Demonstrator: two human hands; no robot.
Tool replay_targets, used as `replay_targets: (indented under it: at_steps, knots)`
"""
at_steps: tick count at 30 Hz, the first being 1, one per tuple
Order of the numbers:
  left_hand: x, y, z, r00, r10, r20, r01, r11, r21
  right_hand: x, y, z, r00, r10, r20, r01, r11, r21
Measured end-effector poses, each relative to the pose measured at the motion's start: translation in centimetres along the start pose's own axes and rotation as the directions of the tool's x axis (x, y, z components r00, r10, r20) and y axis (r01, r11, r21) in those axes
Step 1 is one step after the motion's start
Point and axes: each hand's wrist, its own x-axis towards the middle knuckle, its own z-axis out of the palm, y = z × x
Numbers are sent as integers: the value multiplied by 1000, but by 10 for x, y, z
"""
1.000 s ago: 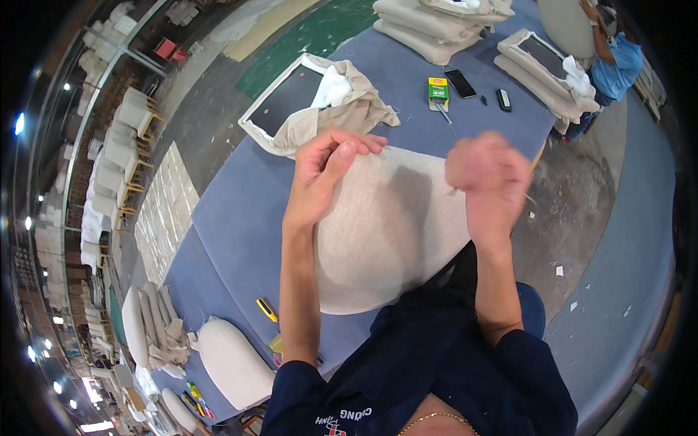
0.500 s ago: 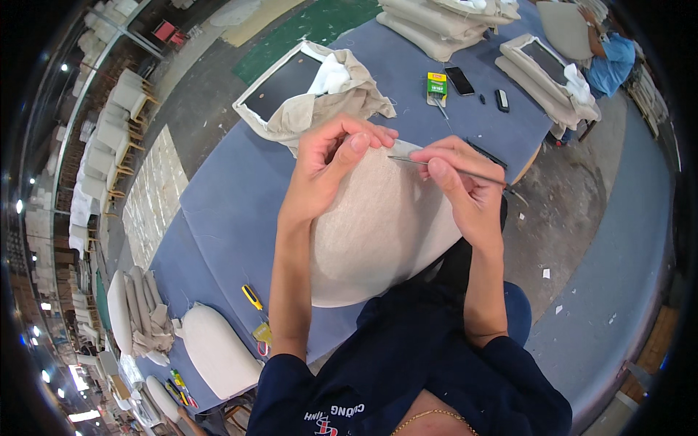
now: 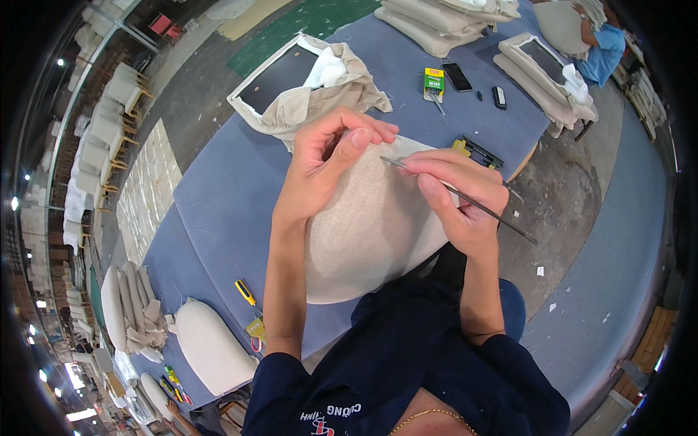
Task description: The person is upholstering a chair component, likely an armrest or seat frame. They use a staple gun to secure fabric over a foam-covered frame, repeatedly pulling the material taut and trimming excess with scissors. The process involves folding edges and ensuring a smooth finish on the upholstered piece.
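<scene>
A beige fabric-covered chair panel [image 3: 356, 240] with a rounded outline lies before me, overlapping the near side of the table. My left hand [image 3: 327, 163] has its fingers curled over the far left edge of the panel, thumb close to the fingertips. Between thumb and fingers of my right hand [image 3: 465, 200] is a thin dark pointed metal rod [image 3: 502, 218]. Its fine tip rests at or just above the fabric near the far edge, right of my left thumb. What lies under my left fingertips is hidden.
The blue table [image 3: 225, 174] carries a half-covered seat frame [image 3: 280, 83], a green and yellow box [image 3: 433, 83], a phone [image 3: 456, 76], a black and yellow tool [image 3: 480, 152], a yellow-handled cutter [image 3: 245, 292] and another beige panel [image 3: 214, 349]. Stacked cushions stand beyond. Another person [image 3: 602, 54] works far right.
The rod has tilted in my right hand, its rear end swinging down toward me, and its tip has shifted slightly left. My left hand keeps its place on the panel.
</scene>
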Motion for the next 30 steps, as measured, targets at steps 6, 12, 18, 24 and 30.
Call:
replay_targets:
  at_steps: [6,12,18,24,30]
  knots:
    - [-3,2,1,1000,-10,-12,10,1000,9,0,-11,6,993,116,38,-114,992,-50]
    - [-1,2,4,1000,1,-1,-1,1000,25,5,-5,-5,982,43,185,-27,996,-89]
    - [-5,5,-3,999,-36,-40,37,999,37,7,17,13,929,-321,185,368,857,-361]
    - [6,12,6,992,-91,-90,105,980,167,-4,52,21,743,-659,116,561,519,-645]
    - [1,10,-1,993,-66,-96,95,937,337,-9,57,30,759,-645,90,537,542,-646]
